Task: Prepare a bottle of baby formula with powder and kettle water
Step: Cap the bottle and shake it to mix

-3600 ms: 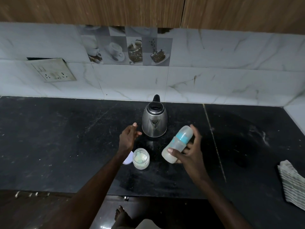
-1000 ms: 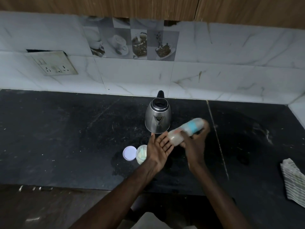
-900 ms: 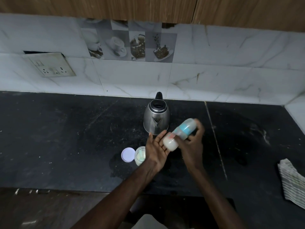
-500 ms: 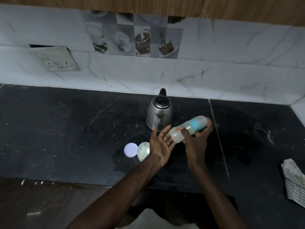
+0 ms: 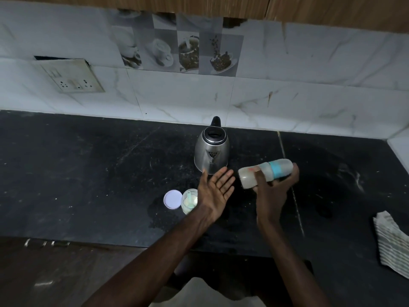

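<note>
My right hand grips a capped baby bottle with a blue ring, held almost on its side above the black counter, its milky base pointing left. My left hand hovers flat with the palm up and fingers straight, a short gap to the left of the bottle's base. A steel kettle stands just behind both hands. The open powder jar with a scoop inside stands by my left wrist, and its white lid lies flat beside it on the left.
A folded striped cloth lies at the counter's right edge. A tiled wall with a socket plate rises behind the black counter. A wet patch darkens the counter below the jar.
The bottle's base has pulled away to the right from my left palm, which it touched half a second ago. My left hand stays flat and palm up. The bottle was upright 3.6 s ago.
</note>
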`<state>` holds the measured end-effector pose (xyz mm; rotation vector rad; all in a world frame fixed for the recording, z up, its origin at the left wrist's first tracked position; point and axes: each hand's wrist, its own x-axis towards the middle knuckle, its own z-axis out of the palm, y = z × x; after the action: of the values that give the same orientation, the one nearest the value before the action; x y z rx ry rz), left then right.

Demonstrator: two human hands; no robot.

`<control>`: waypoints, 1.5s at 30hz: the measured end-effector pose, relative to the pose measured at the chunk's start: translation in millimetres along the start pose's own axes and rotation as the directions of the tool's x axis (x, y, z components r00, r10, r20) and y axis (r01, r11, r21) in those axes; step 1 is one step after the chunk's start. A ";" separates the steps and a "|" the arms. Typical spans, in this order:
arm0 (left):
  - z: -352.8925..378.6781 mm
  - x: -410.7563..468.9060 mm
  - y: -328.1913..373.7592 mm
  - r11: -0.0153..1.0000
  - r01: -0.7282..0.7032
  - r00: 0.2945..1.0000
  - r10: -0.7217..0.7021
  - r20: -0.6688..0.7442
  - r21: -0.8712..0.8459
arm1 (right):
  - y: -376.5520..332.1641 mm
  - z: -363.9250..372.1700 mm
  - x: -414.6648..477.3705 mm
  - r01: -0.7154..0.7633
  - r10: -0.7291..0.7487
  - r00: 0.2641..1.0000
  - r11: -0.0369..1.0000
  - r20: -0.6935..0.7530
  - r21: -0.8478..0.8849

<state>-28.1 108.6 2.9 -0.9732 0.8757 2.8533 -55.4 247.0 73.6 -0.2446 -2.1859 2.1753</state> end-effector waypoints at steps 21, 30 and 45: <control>26.8 -22.9 2.8 0.993 0.004 0.999 0.000 0.033 -0.117 | 1.2 -5.3 -15.4 -0.032 0.054 0.964 0.996 0.259 -0.088; 34.3 -40.0 5.5 0.984 0.001 0.994 0.019 0.107 -0.180 | -9.5 -7.8 -27.3 0.048 -0.022 0.965 0.995 0.261 -0.092; 27.4 -43.9 37.5 0.997 -0.028 0.993 0.036 0.109 -0.074 | -57.8 5.6 -29.8 0.235 -0.235 0.972 0.971 -0.006 0.049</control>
<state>-14.7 98.4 64.6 -0.8052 0.7915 2.9515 -31.3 237.1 133.5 0.0173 -2.0386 2.0948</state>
